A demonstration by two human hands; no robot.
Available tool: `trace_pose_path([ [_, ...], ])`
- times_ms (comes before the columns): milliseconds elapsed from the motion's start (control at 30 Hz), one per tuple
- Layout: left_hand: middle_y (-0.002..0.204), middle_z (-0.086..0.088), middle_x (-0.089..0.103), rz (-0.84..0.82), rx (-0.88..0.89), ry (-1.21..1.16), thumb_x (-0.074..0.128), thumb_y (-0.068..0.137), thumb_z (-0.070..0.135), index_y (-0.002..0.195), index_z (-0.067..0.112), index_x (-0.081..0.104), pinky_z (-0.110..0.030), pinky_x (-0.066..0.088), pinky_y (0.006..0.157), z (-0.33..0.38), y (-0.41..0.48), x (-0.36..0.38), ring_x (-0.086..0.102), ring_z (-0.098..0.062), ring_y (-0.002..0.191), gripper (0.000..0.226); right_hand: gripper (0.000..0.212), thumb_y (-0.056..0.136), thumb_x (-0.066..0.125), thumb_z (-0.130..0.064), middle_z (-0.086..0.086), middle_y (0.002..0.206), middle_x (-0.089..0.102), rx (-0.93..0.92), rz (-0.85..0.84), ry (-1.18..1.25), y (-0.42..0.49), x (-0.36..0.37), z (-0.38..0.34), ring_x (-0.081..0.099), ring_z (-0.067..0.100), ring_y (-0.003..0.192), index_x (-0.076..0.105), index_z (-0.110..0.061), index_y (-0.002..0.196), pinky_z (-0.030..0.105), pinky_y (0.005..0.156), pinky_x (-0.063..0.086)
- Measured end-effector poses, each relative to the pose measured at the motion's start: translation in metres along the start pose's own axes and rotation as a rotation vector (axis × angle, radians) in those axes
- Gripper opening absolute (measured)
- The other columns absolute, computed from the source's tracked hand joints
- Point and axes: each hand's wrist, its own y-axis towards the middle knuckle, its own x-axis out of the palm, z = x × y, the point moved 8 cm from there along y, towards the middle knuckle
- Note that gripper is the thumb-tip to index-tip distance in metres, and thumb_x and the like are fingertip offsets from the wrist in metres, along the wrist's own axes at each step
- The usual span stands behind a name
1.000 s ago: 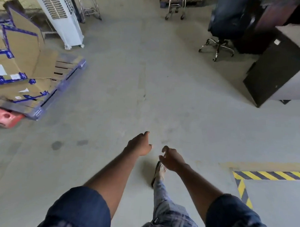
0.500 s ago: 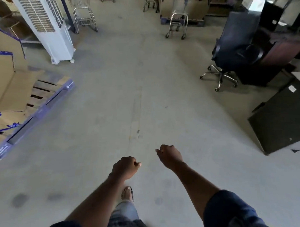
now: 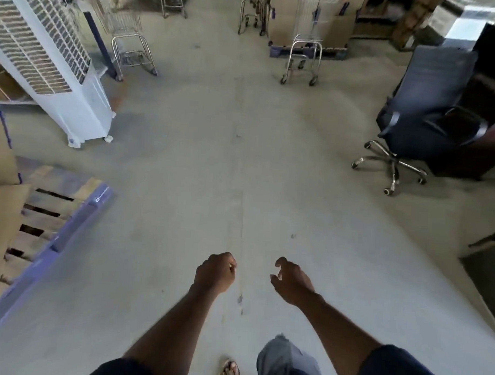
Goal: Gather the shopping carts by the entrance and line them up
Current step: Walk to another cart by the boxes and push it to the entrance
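Walking in with nothing grabbed yet, left hand [image 3: 215, 273] curled shut on air, right hand [image 3: 290, 281] loosely open, and the carts [image 3: 301, 60] scattered well ahead across the floor [image 3: 241, 164], so basically all the gathering and lining-up remains, I'd say.

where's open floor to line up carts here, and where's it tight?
Open: the wide middle lane of floor, between the air cooler and pallet on one side and the office chair on the other. Tight: the far end, among carts and boxes.

Upright metal carts [image 3: 301, 60] far ahead
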Motion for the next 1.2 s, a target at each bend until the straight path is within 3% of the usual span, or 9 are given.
trace_pose_path([
  [167,0.101,0.006,0.070,-0.011,0.086,0.074,0.049,0.090,0.034,0.099,0.027,0.067,-0.028,0.049,0.080,0.069,0.162,-0.072,0.066,-0.024,0.096,0.022,0.038,0.092,0.053,-0.042,-0.002,0.108,0.068,0.026,0.056,0.050,0.150,-0.072,-0.015,0.065,0.022,0.099,0.051,-0.023,0.125,0.032,0.080,0.051],
  [333,0.094,-0.005,0.068,0.015,0.117,0.101,0.046,0.096,0.048,0.078,0.022,0.050,-0.034,0.051,0.080,0.133,0.327,-0.120,0.064,-0.032,0.091,0.033,0.032,0.094,0.053,-0.043,-0.001,0.109,0.068,0.042,0.097,0.096,0.316,-0.144,-0.023,0.066,0.024,0.099,0.056,-0.023,0.119,0.032,0.080,0.052],
  [467,0.102,0.005,0.069,-0.023,0.097,0.113,0.053,0.090,0.038,0.092,0.031,0.061,-0.029,0.047,0.077,0.176,0.443,-0.167,0.065,-0.023,0.092,0.011,0.026,0.092,0.051,-0.030,0.003,0.113,0.068,0.062,0.068,0.104,0.427,-0.221,-0.037,0.065,0.029,0.100,0.058,-0.024,0.117,0.032,0.080,0.052],
  [567,0.104,0.006,0.070,0.041,0.086,0.082,0.054,0.087,0.033,0.099,0.035,0.066,-0.028,0.049,0.079,0.217,0.532,-0.215,0.067,-0.022,0.095,0.017,0.027,0.092,0.048,-0.026,0.008,0.110,0.068,0.060,0.100,0.107,0.509,-0.292,-0.045,0.065,0.034,0.097,0.059,-0.025,0.116,0.032,0.074,0.049],
  [700,0.103,0.005,0.072,0.074,0.140,0.071,0.056,0.091,0.042,0.101,0.031,0.069,-0.030,0.051,0.080,0.280,0.650,-0.253,0.067,-0.023,0.097,0.020,0.019,0.095,0.049,-0.034,0.011,0.104,0.069,0.063,0.149,0.084,0.621,-0.374,-0.047,0.065,0.037,0.092,0.062,-0.025,0.105,0.035,0.075,0.054],
  [867,0.099,-0.007,0.070,0.065,0.198,0.087,0.044,0.097,0.055,0.094,0.020,0.065,-0.033,0.049,0.077,0.367,0.819,-0.271,0.066,-0.030,0.094,0.041,0.033,0.097,0.049,-0.047,0.014,0.102,0.069,0.071,0.177,0.014,0.782,-0.454,-0.031,0.065,0.038,0.091,0.064,-0.017,0.100,0.036,0.074,0.054],
  [1033,0.103,-0.001,0.070,0.013,0.223,0.058,0.053,0.093,0.043,0.100,0.027,0.066,-0.032,0.050,0.078,0.461,0.976,-0.303,0.066,-0.025,0.095,0.022,0.021,0.094,0.053,-0.041,0.008,0.102,0.069,0.136,0.112,0.060,0.925,-0.536,-0.007,0.065,0.034,0.090,0.063,-0.022,0.096,0.030,0.069,0.048],
  [1200,0.109,0.005,0.070,-0.002,0.318,0.095,0.054,0.091,0.035,0.105,0.032,0.064,-0.031,0.049,0.083,0.583,1.104,-0.372,0.065,-0.023,0.100,0.018,0.017,0.088,0.056,-0.038,0.004,0.100,0.070,0.175,0.085,0.206,1.042,-0.629,0.014,0.066,0.027,0.088,0.063,-0.025,0.096,0.035,0.077,0.057],
])
